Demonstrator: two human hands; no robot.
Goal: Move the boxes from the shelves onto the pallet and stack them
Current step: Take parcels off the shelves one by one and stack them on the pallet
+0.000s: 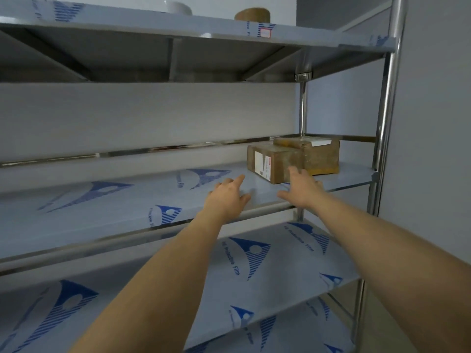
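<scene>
Two brown cardboard boxes sit at the right end of the middle shelf [127, 200], side by side and touching. The nearer box [274, 163] bears a white label on its left face; the farther box [318, 154] stands behind and to its right. Both hands reach toward them with fingers spread, holding nothing: left hand [228, 194] beside the nearer box, right hand [302, 188] overlapping its front corner. A steel upright [384, 128] flanks the boxes. The shelves wear blue-printed film.

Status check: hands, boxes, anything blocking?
Left hand, right hand open, reaching. Two brown cardboard boxes on film-covered steel shelf, untouched. Nothing blocking.
</scene>
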